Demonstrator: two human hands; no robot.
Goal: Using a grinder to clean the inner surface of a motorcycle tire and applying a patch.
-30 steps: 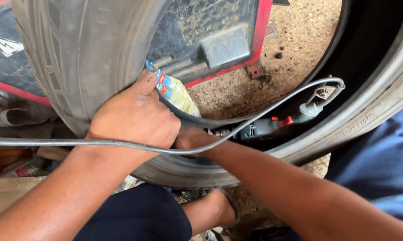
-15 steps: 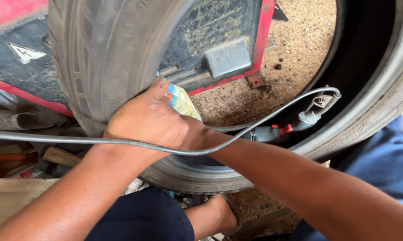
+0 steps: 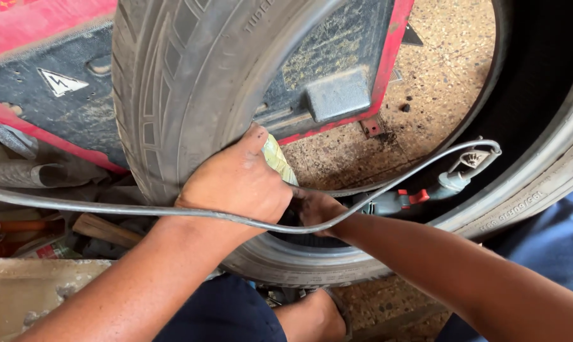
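Our left hand [image 3: 239, 183] is closed over the lower inner rim of the upright tyre [image 3: 172, 95], fingers curled down into the opening, and it presses a small pale yellowish-green packet [image 3: 279, 161] against the rubber; only the packet's upper end shows past our knuckles. Our right hand [image 3: 321, 212] reaches inside the tyre just beside the left, its fingers buried in the dark of the casing, so we cannot tell how far it is closed or whether it grips anything there. A grey hose [image 3: 172, 212] crosses over both wrists, coming from the left edge of the view, dipping under our hands and rising to the right, where it ends in a grey air tool with a red lever [image 3: 413, 197] lying on the inner wall of the tyre, near our right hand but apart from it. The tyre stands on a speckled floor [image 3: 438, 69] and leans near a red and dark machine base [image 3: 337, 76] behind it. At the lower left corner a wooden handle [image 3: 103, 231] lies among clutter, well apart from us. As we judge it, the work inside the casing is under way and unfinished: both hands are engaged at one spot, the air tool lies unheld, and we can see no finished patch or repair.
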